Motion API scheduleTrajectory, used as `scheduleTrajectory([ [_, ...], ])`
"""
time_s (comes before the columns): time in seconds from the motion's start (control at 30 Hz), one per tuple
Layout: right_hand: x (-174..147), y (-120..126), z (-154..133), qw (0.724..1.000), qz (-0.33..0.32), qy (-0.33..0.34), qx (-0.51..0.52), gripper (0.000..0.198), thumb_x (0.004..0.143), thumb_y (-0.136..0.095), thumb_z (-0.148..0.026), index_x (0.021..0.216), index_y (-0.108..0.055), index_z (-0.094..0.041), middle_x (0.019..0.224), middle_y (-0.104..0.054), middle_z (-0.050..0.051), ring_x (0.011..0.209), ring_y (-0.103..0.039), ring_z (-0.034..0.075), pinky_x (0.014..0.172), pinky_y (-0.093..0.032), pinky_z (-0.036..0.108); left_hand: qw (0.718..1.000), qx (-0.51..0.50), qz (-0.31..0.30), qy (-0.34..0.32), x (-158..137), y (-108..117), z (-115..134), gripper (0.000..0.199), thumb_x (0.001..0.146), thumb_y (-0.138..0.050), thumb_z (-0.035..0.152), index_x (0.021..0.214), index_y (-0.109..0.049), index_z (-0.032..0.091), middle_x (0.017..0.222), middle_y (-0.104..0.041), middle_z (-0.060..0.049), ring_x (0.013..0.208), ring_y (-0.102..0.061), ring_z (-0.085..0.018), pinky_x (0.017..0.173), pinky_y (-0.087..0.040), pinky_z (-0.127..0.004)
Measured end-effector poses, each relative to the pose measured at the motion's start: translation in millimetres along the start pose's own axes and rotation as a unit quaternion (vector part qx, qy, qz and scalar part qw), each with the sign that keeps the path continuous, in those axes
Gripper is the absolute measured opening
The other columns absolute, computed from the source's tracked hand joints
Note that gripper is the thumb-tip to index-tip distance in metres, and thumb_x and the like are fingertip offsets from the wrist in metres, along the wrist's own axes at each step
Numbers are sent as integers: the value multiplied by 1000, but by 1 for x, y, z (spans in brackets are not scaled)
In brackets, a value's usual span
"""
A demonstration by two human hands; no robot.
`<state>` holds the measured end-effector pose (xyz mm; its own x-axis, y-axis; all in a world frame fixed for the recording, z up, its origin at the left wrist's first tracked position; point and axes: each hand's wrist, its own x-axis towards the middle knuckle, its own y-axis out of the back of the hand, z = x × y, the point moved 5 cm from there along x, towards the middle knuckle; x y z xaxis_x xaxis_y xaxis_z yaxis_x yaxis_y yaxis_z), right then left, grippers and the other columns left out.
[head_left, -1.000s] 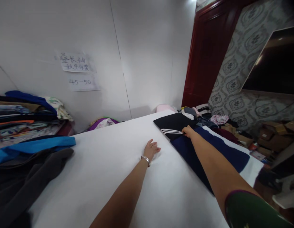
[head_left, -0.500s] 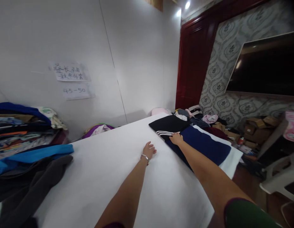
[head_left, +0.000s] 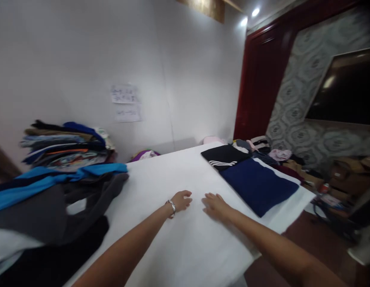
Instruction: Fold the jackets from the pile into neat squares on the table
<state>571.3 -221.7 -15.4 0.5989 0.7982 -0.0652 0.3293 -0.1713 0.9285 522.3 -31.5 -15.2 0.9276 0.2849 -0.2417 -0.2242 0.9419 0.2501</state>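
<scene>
1. Folded navy cloth lies flat on the right side of the white table, adjoining folded black cloth with white stripes; one garment or two, I cannot tell.
2. The right hand is near the navy cloth, fingers slightly spread.
3. The left hand, wearing a silver bracelet, has loosely curled, parted fingers.
4. Dark grey clothing drapes the table's left side, before stacked clothes.

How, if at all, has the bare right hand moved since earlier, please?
Yes: against the white table, the bare right hand has moved leftward and nearer, off the white-striped black folded cloth.
</scene>
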Motion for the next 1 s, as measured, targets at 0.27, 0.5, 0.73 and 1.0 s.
scheduleTrajectory([
  [0.27, -62, -63, -105, 965, -132, 199, 111, 55, 91, -41, -51, 141, -43, -31, 153, -29, 4, 143, -19, 27, 117, -10, 52, 976, 127, 171, -37, -103, 139, -3, 25, 57, -78, 24, 81, -73, 25, 63, -67, 0, 58, -61, -17, 65, -53, -29],
  [0.5, -53, -94, -131, 955, -170, 201, 135, 51, 81, -43, -64, 132, -36, -60, 143, -39, -16, 139, -27, 29, 117, -19, 52, 908, 238, 343, -40, -194, 258, 0, 22, 68, -69, 22, 90, -73, 25, 85, -71, -3, 89, -64, -22, 93, -46, -31],
  [0.73, -34, -119, -142, 954, -164, 224, 110, 49, 80, -38, -65, 129, -33, -65, 142, -38, -19, 138, -26, 28, 117, -22, 51, 815, 349, 463, -5, -249, 332, -21, 26, 82, -55, 22, 104, -69, 23, 106, -69, -7, 99, -62, -23, 96, -44, -32],
  [1.0, -24, -143, -140, 956, -142, 243, 81, 47, 81, -35, -63, 125, -23, -72, 143, -31, -26, 139, -22, 27, 117, -16, 54, 727, 436, 530, 15, -262, 390, -4, 37, 86, -44, 17, 118, -61, 22, 138, -51, -7, 123, -49, -25, 101, -41, -35],
])
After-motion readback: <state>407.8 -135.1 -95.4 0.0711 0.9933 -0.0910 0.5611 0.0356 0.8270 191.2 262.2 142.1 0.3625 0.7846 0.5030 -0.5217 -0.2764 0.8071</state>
